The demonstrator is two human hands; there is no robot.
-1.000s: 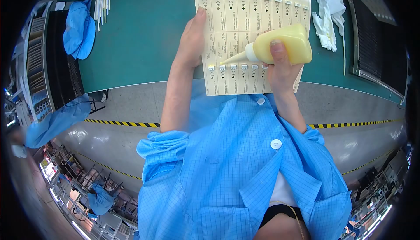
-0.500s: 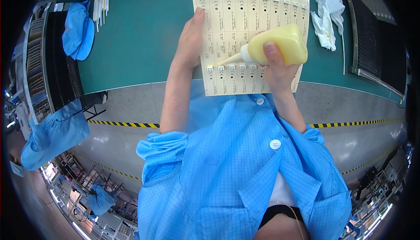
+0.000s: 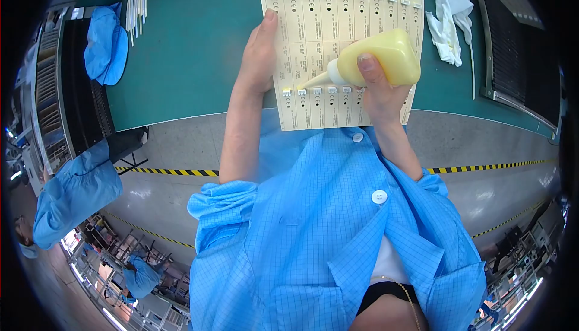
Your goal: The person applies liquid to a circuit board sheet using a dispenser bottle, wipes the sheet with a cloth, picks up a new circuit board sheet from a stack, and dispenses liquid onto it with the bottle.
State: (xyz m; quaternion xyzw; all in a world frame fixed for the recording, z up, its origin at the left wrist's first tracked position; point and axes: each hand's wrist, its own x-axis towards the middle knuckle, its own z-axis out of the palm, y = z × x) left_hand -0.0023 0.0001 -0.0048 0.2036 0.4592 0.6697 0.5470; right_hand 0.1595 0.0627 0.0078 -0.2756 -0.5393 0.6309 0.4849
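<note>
The left hand (image 3: 257,59) grasps the left edge of a cream circuit-board panel (image 3: 322,26) at one o'clock. The right hand (image 3: 383,95) grips a yellow squeeze bottle (image 3: 389,53) over it, nozzle (image 3: 316,80) aimed toward eight o'clock, tip just beside a white connector (image 3: 302,93). A white cloth (image 3: 445,41) lies at two o'clock.

You've got a green table (image 3: 187,41) in front. On your left, a blue cap (image 3: 106,47) lies by a black rack (image 3: 79,83), thin pale strips (image 3: 137,2) near it. On your right, crumpled white cloth (image 3: 446,23), a thin rod (image 3: 473,74), a dark rack (image 3: 522,59). Grey floor (image 3: 181,141) below you, black-and-yellow tape (image 3: 175,172) across it; one person in blue (image 3: 78,192) off left, a second person (image 3: 142,275) farther away.
</note>
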